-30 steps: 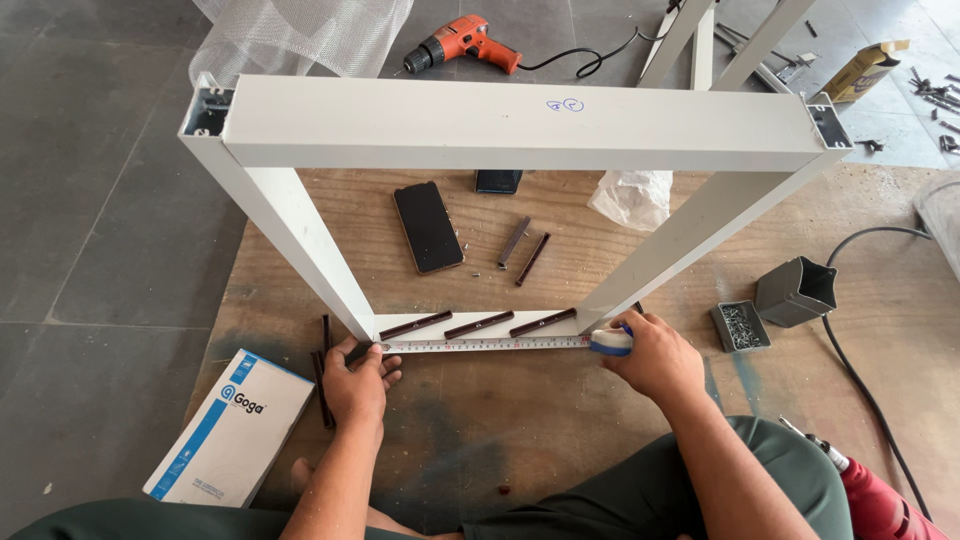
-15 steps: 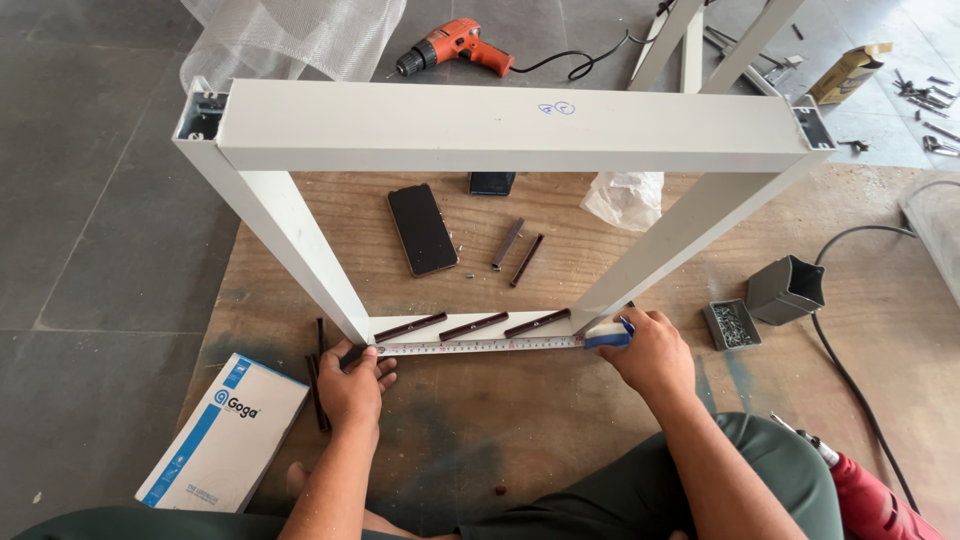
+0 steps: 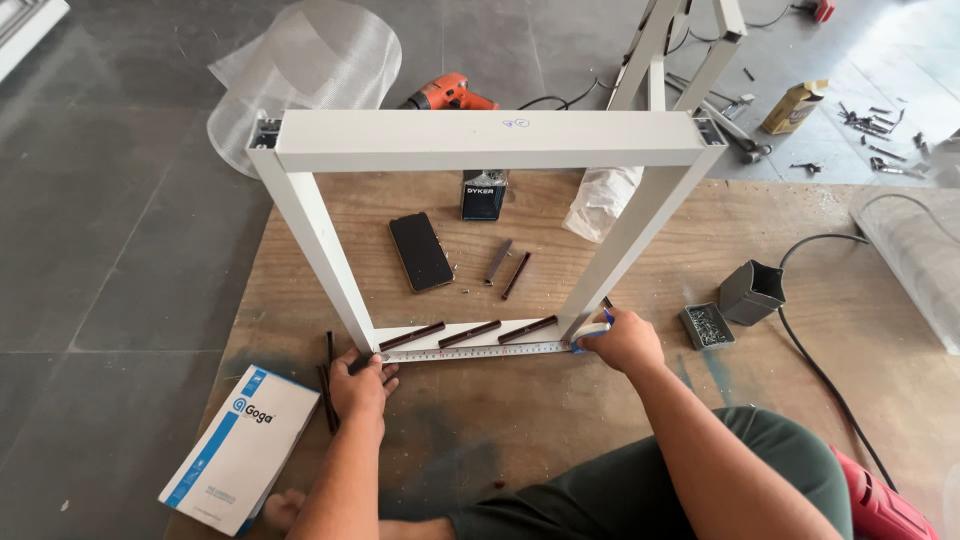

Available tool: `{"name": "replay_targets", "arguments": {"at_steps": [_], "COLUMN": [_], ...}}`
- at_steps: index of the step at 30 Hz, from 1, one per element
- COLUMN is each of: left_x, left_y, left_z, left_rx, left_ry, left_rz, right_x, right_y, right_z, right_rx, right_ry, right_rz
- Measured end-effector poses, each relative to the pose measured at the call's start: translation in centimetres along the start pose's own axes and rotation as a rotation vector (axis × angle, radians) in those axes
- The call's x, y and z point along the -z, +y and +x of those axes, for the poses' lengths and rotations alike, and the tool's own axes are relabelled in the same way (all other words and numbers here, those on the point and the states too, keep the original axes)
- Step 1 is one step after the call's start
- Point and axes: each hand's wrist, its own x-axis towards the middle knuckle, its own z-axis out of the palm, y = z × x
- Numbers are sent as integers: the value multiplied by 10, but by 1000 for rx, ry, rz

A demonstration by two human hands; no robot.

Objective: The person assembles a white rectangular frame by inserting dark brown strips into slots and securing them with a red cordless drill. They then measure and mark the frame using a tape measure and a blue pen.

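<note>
A: Tape point(image 3: 470, 350) lies along the frame's point(image 3: 480, 140) bottom rail. Left hand point(image 3: 360, 385) pins its end flat, fingers closed down.

B: Right hand point(image 3: 625, 340) grips the tape case, probably. Keep it taut, flush to the corner.

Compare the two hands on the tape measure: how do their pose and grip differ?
The left hand lies flat, pressing the tape measure down at the left corner of the white frame; the right hand is curled, gripping at the right corner. The left hand is next to loose dark strips on the board; the right hand has none beside it. Both are bare and hold the tape along the frame's bottom rail.
</note>
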Motion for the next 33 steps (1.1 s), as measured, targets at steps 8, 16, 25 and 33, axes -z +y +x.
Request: {"name": "replay_targets", "arguments": {"at_steps": [8, 16, 25, 33], "left_x": [-2, -8, -2, 0], "left_y": [21, 34, 24, 16], "left_z": [-28, -31, -23, -14], "left_rx": [54, 70, 54, 54], "left_ry": [-20, -41, -11, 37], "left_rz": [-14, 26, 4, 52], "right_x": [7, 18, 19, 18], "right_y": [-5, -27, -29, -28], "right_z": [0, -15, -9, -7], "right_rx": [-138, -221, -281, -297], "right_ry": [-78, -74, -137, -108], "right_rz": [155, 152, 182, 316]}}
